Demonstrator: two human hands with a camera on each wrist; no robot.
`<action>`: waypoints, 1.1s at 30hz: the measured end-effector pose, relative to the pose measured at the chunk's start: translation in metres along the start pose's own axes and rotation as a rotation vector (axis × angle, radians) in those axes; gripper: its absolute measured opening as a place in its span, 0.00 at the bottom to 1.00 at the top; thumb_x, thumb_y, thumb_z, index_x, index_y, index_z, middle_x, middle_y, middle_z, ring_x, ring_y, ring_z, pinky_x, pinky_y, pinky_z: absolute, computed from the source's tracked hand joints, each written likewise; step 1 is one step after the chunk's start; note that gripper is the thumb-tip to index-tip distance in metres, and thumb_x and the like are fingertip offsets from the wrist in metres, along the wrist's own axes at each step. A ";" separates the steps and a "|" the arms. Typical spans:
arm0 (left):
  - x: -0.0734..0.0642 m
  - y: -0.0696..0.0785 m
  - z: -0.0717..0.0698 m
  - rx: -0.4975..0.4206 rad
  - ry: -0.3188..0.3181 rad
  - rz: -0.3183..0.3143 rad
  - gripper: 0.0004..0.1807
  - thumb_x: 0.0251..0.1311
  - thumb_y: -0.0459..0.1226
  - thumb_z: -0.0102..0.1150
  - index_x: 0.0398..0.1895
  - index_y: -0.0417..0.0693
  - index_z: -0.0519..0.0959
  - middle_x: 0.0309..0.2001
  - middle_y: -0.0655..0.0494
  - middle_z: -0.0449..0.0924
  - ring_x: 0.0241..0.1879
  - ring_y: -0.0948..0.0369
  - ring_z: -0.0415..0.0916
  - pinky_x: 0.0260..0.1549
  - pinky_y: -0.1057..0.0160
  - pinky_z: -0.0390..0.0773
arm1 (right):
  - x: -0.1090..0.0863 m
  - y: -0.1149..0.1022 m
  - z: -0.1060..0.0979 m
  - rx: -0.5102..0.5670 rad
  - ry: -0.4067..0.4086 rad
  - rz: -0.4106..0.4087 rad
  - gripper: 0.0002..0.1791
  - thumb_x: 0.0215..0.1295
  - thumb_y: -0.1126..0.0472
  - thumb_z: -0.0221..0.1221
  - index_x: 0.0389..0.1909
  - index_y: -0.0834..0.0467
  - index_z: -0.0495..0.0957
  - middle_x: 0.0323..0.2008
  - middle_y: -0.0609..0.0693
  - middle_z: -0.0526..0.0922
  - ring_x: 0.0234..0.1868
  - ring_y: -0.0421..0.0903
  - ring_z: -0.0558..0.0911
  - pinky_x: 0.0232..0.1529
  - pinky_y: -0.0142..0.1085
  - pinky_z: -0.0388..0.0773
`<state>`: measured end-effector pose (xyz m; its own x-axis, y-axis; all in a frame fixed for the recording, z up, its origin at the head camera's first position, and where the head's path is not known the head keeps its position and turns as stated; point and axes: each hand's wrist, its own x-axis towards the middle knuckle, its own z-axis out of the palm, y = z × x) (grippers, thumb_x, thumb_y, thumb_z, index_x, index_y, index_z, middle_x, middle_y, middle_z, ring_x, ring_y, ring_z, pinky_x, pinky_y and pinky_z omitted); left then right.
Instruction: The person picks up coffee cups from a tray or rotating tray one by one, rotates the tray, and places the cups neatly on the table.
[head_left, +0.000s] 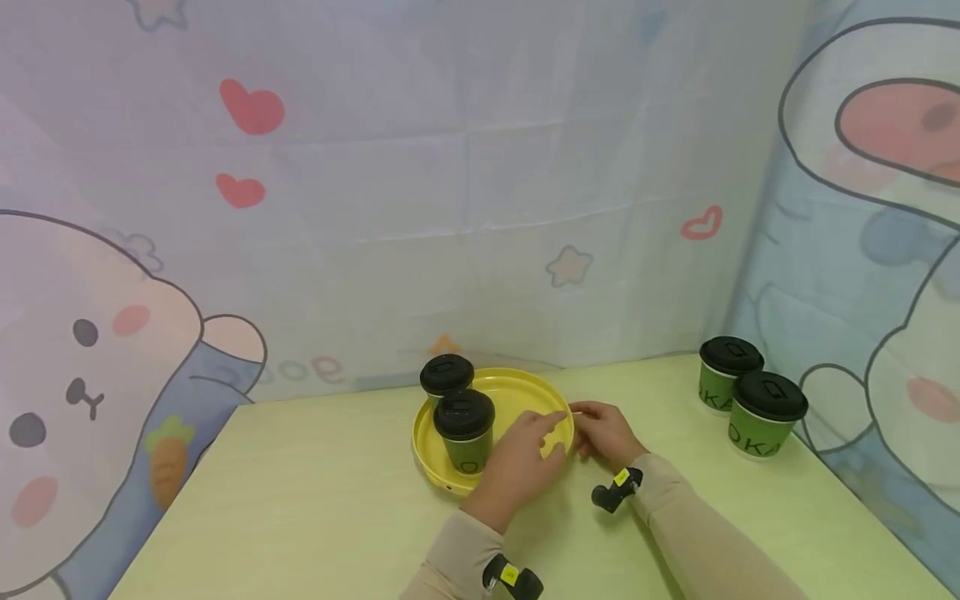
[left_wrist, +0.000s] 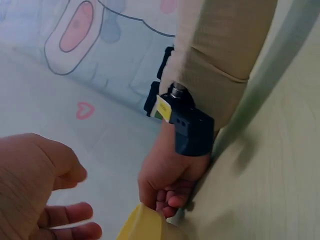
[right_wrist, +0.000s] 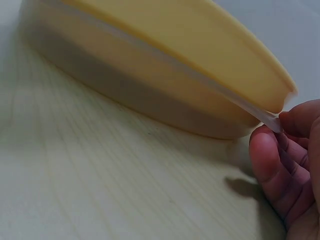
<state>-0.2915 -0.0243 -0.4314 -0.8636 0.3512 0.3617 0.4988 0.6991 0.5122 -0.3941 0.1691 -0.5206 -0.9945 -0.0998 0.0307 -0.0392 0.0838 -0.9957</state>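
A round yellow tray lies on the table, with two lidded green paper cups on its left side. The nearer cup partly hides the farther cup; both have black lids. My left hand reaches over the tray's front right part, fingers spread apart and holding nothing. At the right rim, my right hand pinches the tray's edge between thumb and fingers. The right wrist view shows a pale strip along the yellow edge running to those fingertips.
Two more green cups with black lids, one farther back and one nearer, stand at the table's right edge. A cartoon-printed cloth hangs behind and beside the pale table. Each wrist wears a small black camera.
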 end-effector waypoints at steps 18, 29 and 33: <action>-0.008 -0.020 0.023 0.272 -0.153 -0.022 0.11 0.63 0.39 0.66 0.47 0.50 0.88 0.37 0.58 0.83 0.39 0.61 0.80 0.39 0.63 0.78 | -0.005 -0.006 0.003 -0.021 0.007 -0.021 0.19 0.71 0.64 0.55 0.59 0.69 0.78 0.24 0.53 0.82 0.18 0.44 0.77 0.21 0.35 0.78; -0.010 -0.024 0.010 0.254 -0.223 -0.010 0.12 0.62 0.38 0.66 0.48 0.53 0.89 0.40 0.59 0.86 0.40 0.62 0.81 0.41 0.62 0.79 | -0.005 -0.008 0.003 -0.044 0.018 -0.027 0.19 0.71 0.63 0.57 0.58 0.67 0.79 0.23 0.53 0.82 0.17 0.45 0.77 0.21 0.36 0.78; -0.011 -0.027 0.009 0.224 -0.256 -0.012 0.12 0.61 0.38 0.66 0.48 0.53 0.89 0.41 0.59 0.86 0.41 0.63 0.81 0.43 0.62 0.79 | -0.005 -0.004 0.001 -0.046 0.028 -0.018 0.19 0.71 0.63 0.57 0.58 0.67 0.79 0.23 0.53 0.82 0.17 0.45 0.77 0.21 0.37 0.79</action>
<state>-0.2963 -0.0418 -0.4565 -0.8737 0.4674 0.1348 0.4847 0.8136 0.3210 -0.3889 0.1679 -0.5169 -0.9959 -0.0741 0.0516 -0.0608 0.1280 -0.9899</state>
